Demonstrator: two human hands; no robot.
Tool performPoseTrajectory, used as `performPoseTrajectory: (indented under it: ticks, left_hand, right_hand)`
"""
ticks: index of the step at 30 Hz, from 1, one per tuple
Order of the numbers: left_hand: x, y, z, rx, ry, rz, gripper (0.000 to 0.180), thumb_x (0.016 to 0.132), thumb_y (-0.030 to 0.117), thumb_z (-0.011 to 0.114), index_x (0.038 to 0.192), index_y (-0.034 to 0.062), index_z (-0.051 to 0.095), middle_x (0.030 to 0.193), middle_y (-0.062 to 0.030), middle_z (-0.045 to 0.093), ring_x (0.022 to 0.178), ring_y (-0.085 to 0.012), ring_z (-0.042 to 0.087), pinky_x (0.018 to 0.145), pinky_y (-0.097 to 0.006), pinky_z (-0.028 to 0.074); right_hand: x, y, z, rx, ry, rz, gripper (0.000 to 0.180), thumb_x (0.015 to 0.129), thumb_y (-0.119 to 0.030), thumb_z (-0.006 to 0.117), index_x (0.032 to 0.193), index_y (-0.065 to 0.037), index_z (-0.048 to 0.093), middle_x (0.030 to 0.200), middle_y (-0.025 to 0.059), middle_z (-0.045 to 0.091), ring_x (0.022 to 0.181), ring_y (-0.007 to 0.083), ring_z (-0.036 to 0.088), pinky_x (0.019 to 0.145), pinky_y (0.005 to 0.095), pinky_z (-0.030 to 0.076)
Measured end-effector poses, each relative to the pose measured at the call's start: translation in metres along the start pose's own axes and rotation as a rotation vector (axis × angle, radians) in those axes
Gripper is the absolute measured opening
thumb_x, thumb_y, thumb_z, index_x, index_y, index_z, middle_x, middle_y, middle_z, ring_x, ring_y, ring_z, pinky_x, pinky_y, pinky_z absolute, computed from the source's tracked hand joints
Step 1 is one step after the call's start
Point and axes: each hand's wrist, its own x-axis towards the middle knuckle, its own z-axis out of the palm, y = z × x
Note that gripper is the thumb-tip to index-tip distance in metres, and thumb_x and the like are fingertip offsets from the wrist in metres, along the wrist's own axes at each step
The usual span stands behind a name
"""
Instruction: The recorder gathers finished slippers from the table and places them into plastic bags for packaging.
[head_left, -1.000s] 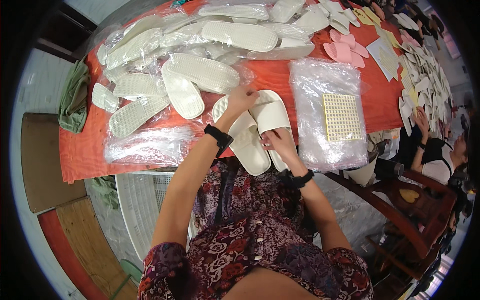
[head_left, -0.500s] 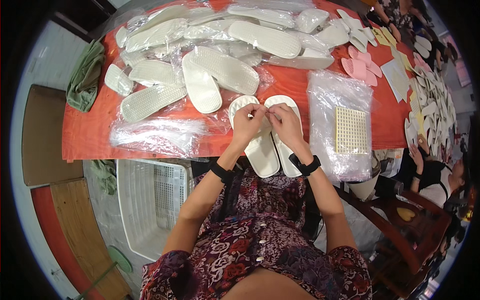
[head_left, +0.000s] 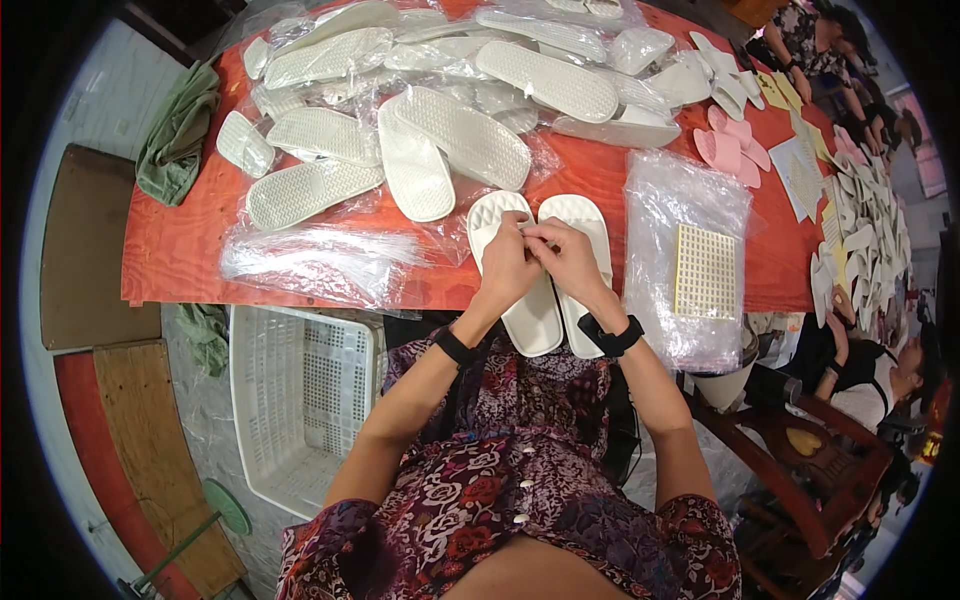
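Fingers of both hands are pinched together over the middle of the pair of white foam slippers (head_left: 545,290), fingertips meeting on something too small to make out. Left hand (head_left: 505,268) sits on the left slipper, right hand (head_left: 568,262) on the right one, knuckles almost touching. A second ago the left arm was stretched out toward the pile and only the right hand was at the slippers; half a second ago both had come in, and now they're tucked even closer. So my guess is the reaching part is over and this is the fiddly bit on this pair.

The pair lies side by side, soles down, at the near edge of the orange-red wooden tabletop (head_left: 180,250), heels hanging slightly over.

Just right of it is a clear plastic bag holding a pale yellow gridded sheet (head_left: 704,270). Left is a crinkled stack of empty clear bags (head_left: 310,260). Further back, a heap of bagged white slippers (head_left: 450,110). Below the table edge sits a white perforated plastic crate (head_left: 300,400).
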Motion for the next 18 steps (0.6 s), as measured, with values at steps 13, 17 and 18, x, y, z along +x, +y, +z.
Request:
performPoseTrajectory:
  ticks: [13, 17, 18]
  left_hand:
    - [-0.011, -0.006, 0.002, -0.349, -0.013, -0.029, 0.027, 0.080, 0.008, 0.056, 0.101, -0.0053, 0.047, 0.072, -0.0134, 0.059, 0.065, -0.0233, 0.060, 0.058, -0.031, 0.047]
    - [-0.024, -0.008, -0.005, -0.638, -0.078, -0.293, 0.018, 0.089, 0.015, 0.054, 0.092, -0.0021, 0.056, 0.070, -0.0035, 0.054, 0.054, -0.0069, 0.051, 0.048, -0.022, 0.043]
    - [-0.028, -0.010, -0.006, -0.639, -0.073, -0.293, 0.018, 0.089, 0.015, 0.054, 0.092, -0.0021, 0.056, 0.070, -0.0035, 0.054, 0.054, -0.0069, 0.051, 0.048, -0.022, 0.043]
  right_hand:
    - [0.007, 0.006, -0.016, 0.027, -0.016, 0.010, 0.012, 0.082, -0.006, 0.057, 0.092, 0.000, 0.061, 0.085, 0.0057, 0.061, 0.074, 0.0120, 0.059, 0.063, 0.0251, 0.046]
    - [0.009, 0.001, -0.021, -0.013, -0.094, 0.022, 0.013, 0.082, -0.011, 0.059, 0.089, -0.001, 0.062, 0.083, 0.0066, 0.062, 0.072, 0.0143, 0.059, 0.062, 0.0265, 0.045]
    - [0.010, 0.001, -0.021, -0.014, -0.097, 0.019, 0.013, 0.082, -0.011, 0.059, 0.089, -0.001, 0.062, 0.083, 0.0066, 0.062, 0.072, 0.0143, 0.059, 0.062, 0.0265, 0.045]
